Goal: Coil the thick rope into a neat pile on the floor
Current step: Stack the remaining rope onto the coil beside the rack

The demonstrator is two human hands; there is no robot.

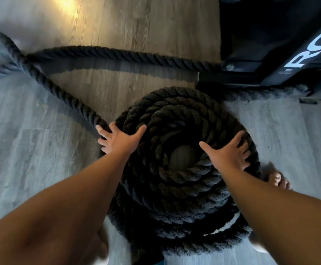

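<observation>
A thick black twisted rope [180, 188] lies stacked in a round coil on the wooden floor, with a small gap of floor showing at its centre. My left hand [117, 139] rests with spread fingers on the coil's left edge, where the loose strand [60, 88] comes in. Flat on the coil's right side lies my right hand [230, 153], fingers apart. Neither hand is wrapped around the rope. The loose strand runs away to the upper left, loops, and heads back right along the floor [136, 56].
A black piece of gym equipment with white letters [282, 41] stands at the upper right, and the rope passes under its base. My bare foot [279, 180] sits just right of the coil. Wooden floor [31, 150] spreads to the left.
</observation>
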